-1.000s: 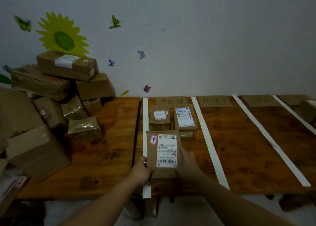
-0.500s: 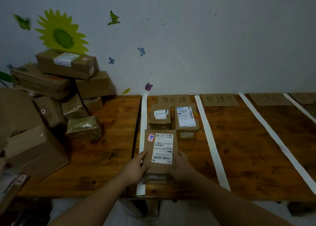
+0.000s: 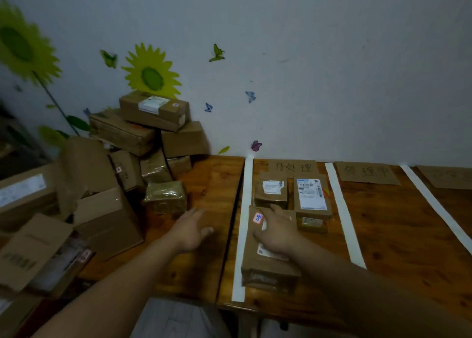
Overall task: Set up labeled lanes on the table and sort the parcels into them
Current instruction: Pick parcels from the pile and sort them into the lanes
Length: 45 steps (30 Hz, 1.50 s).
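Note:
A brown parcel (image 3: 268,263) with a red sticker lies flat in the first lane, between two white tape strips (image 3: 241,225). My right hand (image 3: 277,231) rests on its top with fingers spread. My left hand (image 3: 190,229) hovers open over the wood to the left of the lane, fingers pointing toward a tape-wrapped parcel (image 3: 166,196). Two more parcels, one small (image 3: 272,189) and one with a long white label (image 3: 311,196), lie farther back in the same lane under a cardboard label (image 3: 293,167).
A pile of cardboard parcels (image 3: 143,133) fills the table's left end, with bigger boxes (image 3: 107,215) in front. Second tape strip (image 3: 343,210), third strip (image 3: 434,205) and further lane labels (image 3: 366,173) lie to the right. The table's front edge (image 3: 255,307) is near me.
The parcel now lies flat in the lane. My left hand has let go and moved left toward the pile. My right hand has shifted onto the parcel's top. The view has turned left.

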Available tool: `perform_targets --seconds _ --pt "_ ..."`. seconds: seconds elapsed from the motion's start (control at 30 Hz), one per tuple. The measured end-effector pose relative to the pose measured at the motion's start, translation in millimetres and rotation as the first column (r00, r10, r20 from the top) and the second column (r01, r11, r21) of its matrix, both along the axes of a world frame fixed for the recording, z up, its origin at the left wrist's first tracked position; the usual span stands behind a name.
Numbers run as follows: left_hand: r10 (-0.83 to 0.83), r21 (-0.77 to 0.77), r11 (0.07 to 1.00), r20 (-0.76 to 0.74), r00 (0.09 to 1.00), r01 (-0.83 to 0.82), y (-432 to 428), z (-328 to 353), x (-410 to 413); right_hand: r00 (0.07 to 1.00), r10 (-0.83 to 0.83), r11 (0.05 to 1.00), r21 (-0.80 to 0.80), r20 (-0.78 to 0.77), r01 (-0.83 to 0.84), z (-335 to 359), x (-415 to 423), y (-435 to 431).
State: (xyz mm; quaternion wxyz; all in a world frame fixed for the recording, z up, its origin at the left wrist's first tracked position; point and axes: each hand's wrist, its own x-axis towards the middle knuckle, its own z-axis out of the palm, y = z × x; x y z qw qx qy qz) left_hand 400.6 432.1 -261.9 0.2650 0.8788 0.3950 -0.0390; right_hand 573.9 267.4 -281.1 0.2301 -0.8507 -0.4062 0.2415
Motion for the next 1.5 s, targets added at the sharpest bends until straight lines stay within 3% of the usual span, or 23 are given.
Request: perform_targets --seconds 0.17,0.33,0.5,0.6,0.73,0.8,0.9,0.93,1.1,1.17,1.23,1.3,1.5 --pt "0.102 0.064 0.992 0.045 0.994 -0.105 82.8 26.7 -46.1 0.992 0.127 0.992 -0.005 0.000 -0.127 33.4 -26.0 78.0" --pt "0.087 0.170 0.981 0.028 0.996 -0.091 170.6 28.2 -90.8 0.990 0.102 0.995 0.011 -0.093 -0.102 43.5 -67.6 155.6" --pt "0.152 0.244 0.962 -0.100 0.983 -0.124 229.5 19.7 -142.8 0.978 0.108 0.994 -0.001 -0.179 -0.110 35.8 -127.9 228.4" --pt "0.224 0.285 0.931 0.052 0.973 -0.230 243.3 13.2 -163.4 0.973 0.093 0.995 -0.009 -0.212 -0.098 29.0 -165.7 266.8" --pt "0.455 0.258 0.827 0.215 0.864 -0.499 238.4 7.4 -177.1 0.949 0.151 0.988 0.009 -0.277 -0.155 23.5 -207.7 302.4" --pt "0.545 0.151 0.811 0.158 0.824 -0.565 238.3 3.5 -186.1 0.945 0.178 0.984 0.020 -0.273 -0.179 20.8 -221.0 311.0" --pt "0.626 -0.232 0.778 0.199 0.754 -0.584 235.8 1.6 -191.7 0.946 0.148 0.989 0.024 -0.287 -0.147 19.1 -230.1 312.4" --pt "0.624 -0.290 0.776 0.226 0.748 -0.560 232.1 2.4 -191.3 0.943 0.110 0.994 0.028 -0.313 -0.107 20.0 -231.0 309.6" --pt "0.590 -0.363 0.787 0.208 0.780 -0.499 203.2 11.3 -180.2 0.936 0.099 0.995 0.035 -0.337 -0.092 24.1 -210.5 274.0" --pt "0.655 -0.518 0.698 0.183 0.733 -0.494 183.2 16.0 -174.3 0.918 0.090 0.996 0.049 -0.386 -0.077 25.9 -194.0 250.3" --pt "0.767 -0.659 0.555 0.169 0.619 -0.508 158.7 18.8 -167.0 0.896 0.078 0.996 0.067 -0.437 -0.053 27.2 -178.3 224.1" --pt "0.825 -0.699 0.484 0.164 0.541 -0.526 133.7 17.6 -160.3 0.871 0.057 0.997 0.077 -0.488 -0.022 30.7 -166.3 198.7" --pt "0.785 -0.681 0.562 0.260 0.562 -0.470 62.8 18.6 -149.5 0.894 -0.003 0.992 0.112 -0.449 0.059 46.1 -151.3 136.2"
